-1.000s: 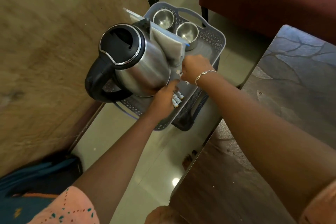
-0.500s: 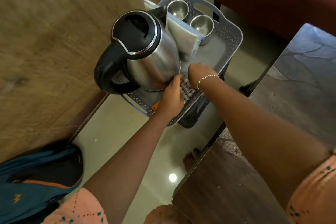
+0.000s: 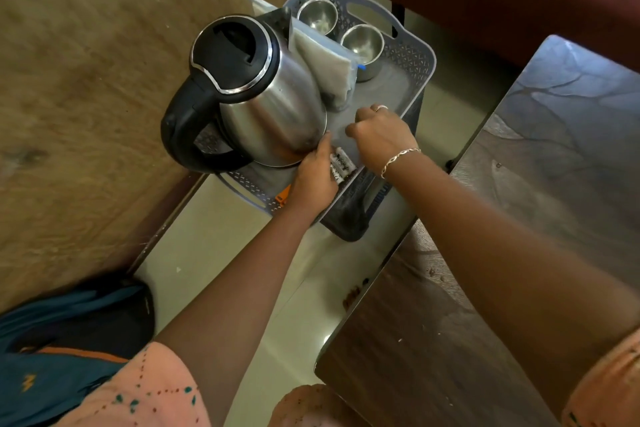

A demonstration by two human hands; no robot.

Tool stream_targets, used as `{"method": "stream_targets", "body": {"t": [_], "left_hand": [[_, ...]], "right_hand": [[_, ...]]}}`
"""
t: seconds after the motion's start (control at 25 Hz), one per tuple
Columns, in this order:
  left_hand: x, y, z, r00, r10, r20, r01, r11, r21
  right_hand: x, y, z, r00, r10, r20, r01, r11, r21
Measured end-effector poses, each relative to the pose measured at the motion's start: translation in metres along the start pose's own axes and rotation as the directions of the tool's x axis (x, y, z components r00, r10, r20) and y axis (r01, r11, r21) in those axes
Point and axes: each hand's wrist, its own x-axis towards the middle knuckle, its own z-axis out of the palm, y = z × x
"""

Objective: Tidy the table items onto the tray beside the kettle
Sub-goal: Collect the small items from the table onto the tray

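**Sachets down at the tray's near edge, both hands over them**

Here are the small white paper sachets with black print, lying in a tight bunch on the grey plastic tray with the perforated rim, right at its near edge and just in front of the kettle's base. The left hand is on top of them, covering their left side, with one fingertip up against the foot of the stainless steel kettle with the black lid and handle. Are those fingers pinching the sachets or only lying on them? Cannot tell: the back of the hand hides it. The right hand is just beyond the sachets over the tray's bare middle, knuckles up, fingers curled together into a fist, with a silver ring on one finger and a silver chain bracelet at the wrist.

Poking out from under the left wrist at the near rim is a small orange piece; too little shows to name it. The kettle fills the tray's left side. A clear plastic zip bag with greyish contents leans on its right flank. At the far end stand two small steel cups, one in the far corner and the other beside it.

The tray sits on a black stand over a pale tiled floor. There is a brown wooden surface to the left, a dark stone-patterned counter to the right, and a blue bag at the lower left.
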Motion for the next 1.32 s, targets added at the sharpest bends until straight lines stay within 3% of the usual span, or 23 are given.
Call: {"method": "stream_targets", "body": {"t": [0.16, 0.28, 0.4, 0.52, 0.88, 1.32], "left_hand": [[-0.006, 0.0, -0.001, 0.997, 0.026, 0.068, -0.03, 0.998, 0.055], [-0.019, 0.012, -0.003, 0.998, 0.053, 0.024, -0.056, 0.988, 0.143], [-0.045, 0.039, 0.008, 0.96, 0.228, -0.165, -0.161, 0.927, 0.339], [-0.08, 0.083, 0.045, 0.911, 0.354, -0.21, -0.226, 0.857, 0.463], [-0.191, 0.248, 0.19, 0.878, 0.475, 0.053, -0.446, 0.773, 0.451], [-0.32, 0.402, 0.315, 0.663, 0.622, 0.417, -0.742, 0.469, 0.479]], "right_hand": [[-0.036, 0.022, 0.005, 0.969, 0.049, -0.244, -0.033, 0.997, 0.071], [-0.074, 0.032, 0.012, 0.957, 0.142, -0.251, -0.122, 0.988, 0.093], [-0.118, 0.046, 0.018, 0.948, 0.209, -0.24, -0.19, 0.977, 0.099], [-0.178, 0.066, 0.023, 0.932, 0.265, -0.246, -0.247, 0.964, 0.104], [-0.404, 0.149, 0.032, 0.813, 0.542, -0.213, -0.515, 0.84, 0.17], [-0.632, 0.239, 0.044, 0.541, 0.833, -0.12, -0.803, 0.553, 0.223]]}}
